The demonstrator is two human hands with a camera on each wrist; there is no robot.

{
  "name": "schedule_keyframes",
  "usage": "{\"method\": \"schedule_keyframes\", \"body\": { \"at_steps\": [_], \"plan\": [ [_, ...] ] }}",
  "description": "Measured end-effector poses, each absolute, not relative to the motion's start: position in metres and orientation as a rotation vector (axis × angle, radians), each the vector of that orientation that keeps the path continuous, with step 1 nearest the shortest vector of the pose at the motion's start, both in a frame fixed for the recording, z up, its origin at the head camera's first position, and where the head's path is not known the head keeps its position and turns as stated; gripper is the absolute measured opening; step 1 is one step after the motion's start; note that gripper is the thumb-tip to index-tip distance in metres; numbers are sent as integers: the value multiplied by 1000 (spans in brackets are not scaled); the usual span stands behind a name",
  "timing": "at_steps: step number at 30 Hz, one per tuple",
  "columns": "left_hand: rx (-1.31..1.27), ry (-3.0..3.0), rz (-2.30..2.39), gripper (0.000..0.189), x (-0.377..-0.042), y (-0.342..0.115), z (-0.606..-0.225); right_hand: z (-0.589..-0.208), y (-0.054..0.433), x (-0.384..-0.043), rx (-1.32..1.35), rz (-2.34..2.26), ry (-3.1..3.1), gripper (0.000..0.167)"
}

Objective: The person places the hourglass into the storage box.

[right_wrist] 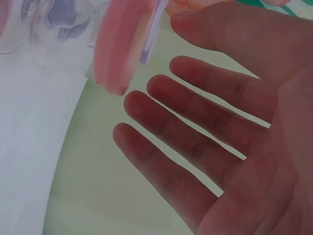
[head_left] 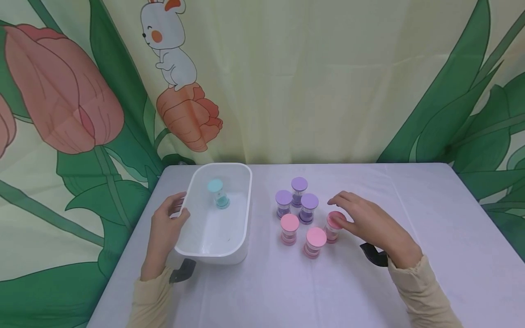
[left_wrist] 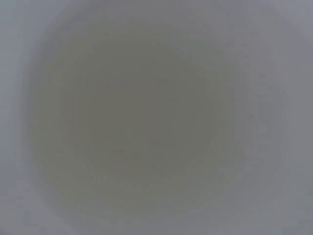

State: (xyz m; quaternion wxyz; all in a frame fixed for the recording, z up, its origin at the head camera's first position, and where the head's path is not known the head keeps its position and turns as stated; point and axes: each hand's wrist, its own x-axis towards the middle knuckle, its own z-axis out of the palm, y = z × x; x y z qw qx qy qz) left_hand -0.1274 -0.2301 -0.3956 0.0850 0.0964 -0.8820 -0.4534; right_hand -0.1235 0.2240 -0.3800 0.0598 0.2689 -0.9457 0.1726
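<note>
My left hand (head_left: 166, 223) touches the left rim of a white plastic bin (head_left: 242, 248), with thumb and fingertips right at the edge. Inside it stands a sand timer with teal caps (head_left: 218, 193). My right hand (head_left: 369, 221) reaches over a pink-capped sand timer (head_left: 333, 227) on the table, its thumb overlapping the cap in the head view. Seen from the right wrist, the fingers are spread and nearly straight beside a pink cap (right_wrist: 120, 49), and nothing is held. The left wrist view is only a grey blur.
Two more pink-capped timers (head_left: 289, 228) (head_left: 315, 242) stand just left of my right hand. Behind them are three purple-capped timers (head_left: 308, 207). A white cloth covers the table (head_left: 283, 291). A printed curtain (head_left: 295, 91) hangs along its back edge.
</note>
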Motion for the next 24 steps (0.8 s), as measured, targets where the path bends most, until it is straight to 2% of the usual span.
{"method": "schedule_keyframes", "body": {
  "at_steps": [24],
  "plan": [
    [300,-2639,-1362,47,-127,-230,-394,-394,225,-119,820,571,-2901,40]
  ]
}}
